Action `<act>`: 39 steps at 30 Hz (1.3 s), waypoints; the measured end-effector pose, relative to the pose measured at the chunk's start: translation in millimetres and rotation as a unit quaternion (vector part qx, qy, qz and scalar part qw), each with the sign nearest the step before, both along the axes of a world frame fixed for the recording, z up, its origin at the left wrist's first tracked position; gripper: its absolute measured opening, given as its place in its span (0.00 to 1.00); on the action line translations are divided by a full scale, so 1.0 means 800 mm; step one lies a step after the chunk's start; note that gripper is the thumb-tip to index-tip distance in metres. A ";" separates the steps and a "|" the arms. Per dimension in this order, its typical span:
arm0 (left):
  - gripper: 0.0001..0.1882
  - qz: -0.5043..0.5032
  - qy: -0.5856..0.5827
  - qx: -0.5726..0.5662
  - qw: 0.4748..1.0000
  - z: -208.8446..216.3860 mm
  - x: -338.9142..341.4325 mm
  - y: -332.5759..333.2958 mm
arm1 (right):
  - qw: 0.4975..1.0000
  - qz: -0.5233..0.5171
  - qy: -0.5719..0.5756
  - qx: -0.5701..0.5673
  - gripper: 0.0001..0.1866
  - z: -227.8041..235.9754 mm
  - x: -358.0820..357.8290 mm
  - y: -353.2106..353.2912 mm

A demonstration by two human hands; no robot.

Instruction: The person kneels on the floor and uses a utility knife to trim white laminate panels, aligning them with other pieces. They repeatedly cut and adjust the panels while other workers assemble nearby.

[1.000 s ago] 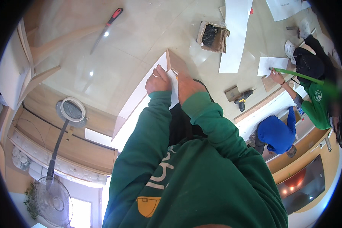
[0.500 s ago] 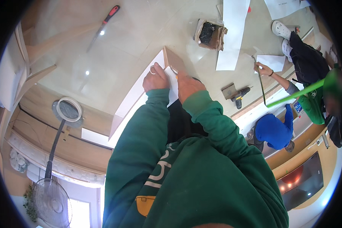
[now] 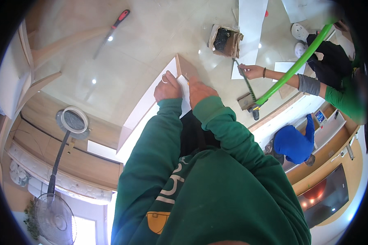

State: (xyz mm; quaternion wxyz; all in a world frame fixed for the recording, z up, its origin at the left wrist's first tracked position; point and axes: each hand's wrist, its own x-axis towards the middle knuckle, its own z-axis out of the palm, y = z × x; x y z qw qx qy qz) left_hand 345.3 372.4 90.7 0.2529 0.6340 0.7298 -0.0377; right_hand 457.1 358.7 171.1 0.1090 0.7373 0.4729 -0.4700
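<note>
Left hand [image 3: 167, 87], mid-frame: fingers curled, resting on white panelling [image 3: 146, 105] that runs from centre toward lower left; firm grip or not, cannot tell. Right hand [image 3: 200, 90], just beside it: closed round a mostly hidden yellow tool [image 3: 188, 83]. Open carton [image 3: 234, 44], upper right of centre. Red-handled saw [image 3: 121, 17], upper left.

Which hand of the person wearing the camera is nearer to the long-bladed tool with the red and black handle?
Left. The left hand is below and right of the long-bladed tool in the picture; the right hand lies farther right.
</note>
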 end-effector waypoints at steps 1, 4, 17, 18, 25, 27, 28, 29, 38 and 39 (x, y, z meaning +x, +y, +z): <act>0.22 -0.002 0.002 0.003 1.000 0.000 0.000 -0.001 | 1.000 0.003 -0.001 -0.010 0.07 0.001 0.000 0.001; 0.22 -0.004 0.005 0.007 1.000 0.001 -0.001 -0.002 | 1.000 -0.014 -0.001 -0.011 0.08 0.009 -0.001 -0.017; 0.23 -0.011 0.027 -0.021 0.999 0.001 -0.001 -0.001 | 0.997 0.035 -0.027 0.066 0.07 -0.005 0.002 -0.040; 0.23 -0.011 0.022 -0.017 1.000 0.004 0.000 0.000 | 0.997 0.036 -0.015 0.064 0.07 -0.006 0.004 -0.038; 0.23 0.000 0.014 -0.035 0.999 0.003 -0.001 -0.002 | 0.998 0.010 -0.027 0.057 0.05 -0.005 0.005 -0.029; 0.23 0.002 0.013 -0.020 1.000 0.000 0.002 0.009 | 0.999 0.017 -0.026 0.038 0.06 -0.001 0.011 -0.024; 0.23 0.002 0.015 -0.024 1.000 0.003 0.004 0.003 | 0.999 0.020 -0.023 0.017 0.06 0.003 0.013 -0.031; 0.24 -0.001 0.011 -0.008 1.000 -0.001 0.003 0.001 | 0.999 0.019 -0.020 0.033 0.07 0.000 0.013 -0.036; 0.24 -0.002 0.019 -0.004 1.000 0.003 0.000 -0.004 | 0.999 0.031 -0.025 0.022 0.13 -0.006 0.020 -0.070; 0.24 0.006 0.004 -0.003 1.000 -0.001 -0.001 -0.004 | 0.999 0.022 -0.013 0.039 0.13 -0.002 0.023 -0.070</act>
